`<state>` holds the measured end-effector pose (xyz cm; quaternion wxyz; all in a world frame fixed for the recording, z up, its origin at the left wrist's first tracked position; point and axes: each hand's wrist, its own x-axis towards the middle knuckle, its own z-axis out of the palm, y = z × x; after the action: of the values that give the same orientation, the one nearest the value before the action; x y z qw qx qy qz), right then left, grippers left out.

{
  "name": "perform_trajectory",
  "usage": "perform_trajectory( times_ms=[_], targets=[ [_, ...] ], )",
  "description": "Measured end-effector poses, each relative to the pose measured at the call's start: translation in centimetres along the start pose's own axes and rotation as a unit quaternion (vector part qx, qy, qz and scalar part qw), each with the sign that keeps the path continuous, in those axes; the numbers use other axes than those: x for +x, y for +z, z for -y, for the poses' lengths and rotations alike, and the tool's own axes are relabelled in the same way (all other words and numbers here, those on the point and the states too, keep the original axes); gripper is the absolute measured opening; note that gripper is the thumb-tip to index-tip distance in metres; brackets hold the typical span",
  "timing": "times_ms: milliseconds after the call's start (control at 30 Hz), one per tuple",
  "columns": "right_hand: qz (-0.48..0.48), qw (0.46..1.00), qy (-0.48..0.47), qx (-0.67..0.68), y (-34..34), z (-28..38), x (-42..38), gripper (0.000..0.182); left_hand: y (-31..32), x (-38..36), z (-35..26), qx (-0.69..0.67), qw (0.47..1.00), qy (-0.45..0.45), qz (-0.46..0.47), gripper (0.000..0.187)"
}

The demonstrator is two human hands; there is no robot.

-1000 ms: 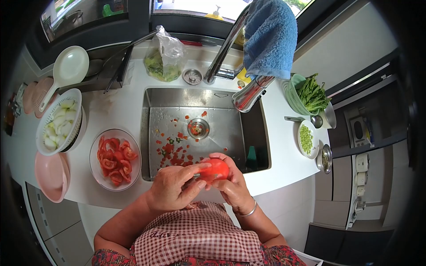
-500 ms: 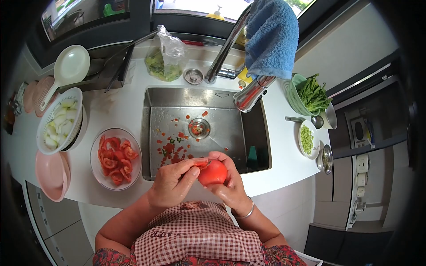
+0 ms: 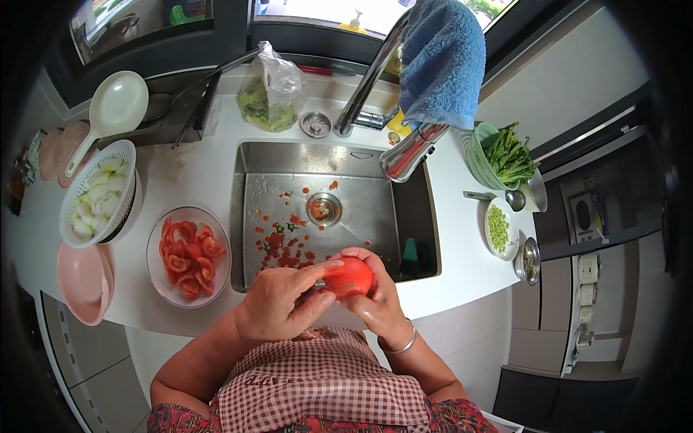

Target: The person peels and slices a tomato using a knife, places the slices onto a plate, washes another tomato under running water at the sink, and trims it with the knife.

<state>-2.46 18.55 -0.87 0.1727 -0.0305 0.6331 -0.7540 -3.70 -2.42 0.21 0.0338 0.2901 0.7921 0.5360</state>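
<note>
Over the sink's near edge, my right hand (image 3: 375,299) is wrapped round a whole red tomato (image 3: 352,278). My left hand (image 3: 283,299) is closed against the tomato's left side, thumb and fingers pinched. A small greyish glint shows between them, but what the left hand holds is mostly hidden. Red peel scraps (image 3: 278,249) and a few green bits lie in the steel sink (image 3: 368,209), around the drain. To the left, a clear bowl (image 3: 153,268) holds cut tomato pieces (image 3: 189,260).
A white basket of pale cut vegetable (image 3: 101,198) and pink bowls (image 3: 81,278) stand left. Behind the sink are a plastic bag of greens (image 3: 271,97), the faucet (image 3: 404,155) and a blue towel (image 3: 442,68). Leafy greens (image 3: 509,155) and chopped green pieces (image 3: 498,229) sit right.
The tomato has turned and shifted slightly right in my right hand. My left fingers have moved over its upper left side; the red peel seen at them before no longer shows.
</note>
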Motion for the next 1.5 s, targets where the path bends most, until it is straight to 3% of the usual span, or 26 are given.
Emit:
perform_trajectory(
  times_ms=[200, 400, 500, 633, 700, 1100, 1433, 1500],
  targets=[
    [-0.004, 0.998, 0.044, 0.040, 0.4, 0.1, -0.3, 0.060, 1.2, -0.3, 0.6, -0.019, 0.999, 0.005, -0.041, 0.033],
    [0.019, 0.998, -0.002, -0.055, 0.9, -0.7, -0.5, 0.060, 2.2, -0.2, 1.6, -0.009, 0.996, 0.000, -0.090, 0.022],
    [-0.013, 0.996, -0.050, -0.071, 1.0, -0.7, -0.2, 0.058, 2.3, -0.2, 1.9, -0.080, 0.992, -0.003, -0.100, 0.024],
    [-0.025, 0.998, -0.022, -0.050, 0.7, 0.4, -0.1, 0.059, 1.5, -0.1, 0.7, -0.088, 0.988, 0.010, -0.123, 0.031],
    [-0.024, 0.998, -0.019, -0.048, 0.4, 0.1, 0.2, 0.059, 0.2, -0.1, -0.2, 0.002, 0.999, 0.015, -0.038, 0.039],
    [0.009, 0.992, -0.019, -0.128, -0.2, -0.4, 0.5, 0.062, 1.3, 0.3, 0.4, 0.135, 0.981, 0.095, -0.102, 0.036],
    [-0.007, 0.995, 0.012, -0.097, -0.2, -1.2, 0.4, 0.063, 2.7, 0.4, 0.7, 0.124, 0.982, 0.048, -0.136, 0.024],
    [-0.040, 0.994, -0.052, -0.086, 0.0, -1.7, 0.5, 0.059, 3.1, 0.5, 0.8, 0.047, 0.986, 0.004, -0.158, 0.023]
  ],
)
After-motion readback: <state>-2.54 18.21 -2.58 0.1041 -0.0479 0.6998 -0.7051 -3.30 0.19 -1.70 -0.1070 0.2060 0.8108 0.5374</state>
